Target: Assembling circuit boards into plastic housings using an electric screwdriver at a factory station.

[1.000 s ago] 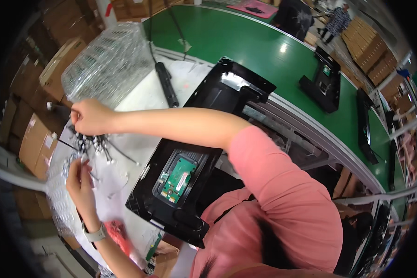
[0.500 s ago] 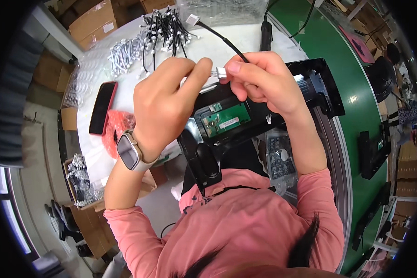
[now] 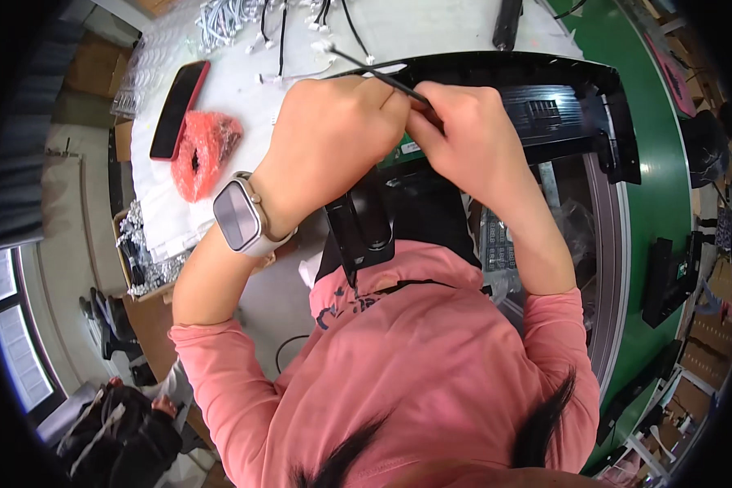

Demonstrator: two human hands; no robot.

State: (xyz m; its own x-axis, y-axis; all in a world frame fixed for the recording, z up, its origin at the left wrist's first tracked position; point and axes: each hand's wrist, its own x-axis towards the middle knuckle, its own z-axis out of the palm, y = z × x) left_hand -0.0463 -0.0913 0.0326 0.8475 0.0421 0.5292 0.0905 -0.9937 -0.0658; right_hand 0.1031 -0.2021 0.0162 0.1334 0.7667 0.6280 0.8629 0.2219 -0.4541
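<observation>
My two hands meet over a long black plastic housing (image 3: 529, 73) that lies across my lap. Inside it a green circuit board (image 3: 407, 150) is mostly covered by my fingers. My right hand (image 3: 472, 134) is closed on a black cable (image 3: 382, 77), whose free end sticks out up and left with a white connector (image 3: 323, 46) on it. Close beside it, my left hand (image 3: 342, 122) has its fingers curled and pressed together at the board. Whatever those left fingertips hold is hidden, as is the cable's other end.
On the white-covered table lie a phone (image 3: 179, 110), red bubble wrap (image 3: 203, 154), white cables (image 3: 224, 23) and several black cables (image 3: 282, 37). A box of wrapped parts (image 3: 142, 256) stands at left. A green table (image 3: 659, 228) runs along the right. Another person (image 3: 118, 431) is at lower left.
Both hands have come down from above the housing to the circuit board, bringing the cable along. The white connector between them is now hidden. My view has shifted, and another person appears at lower left.
</observation>
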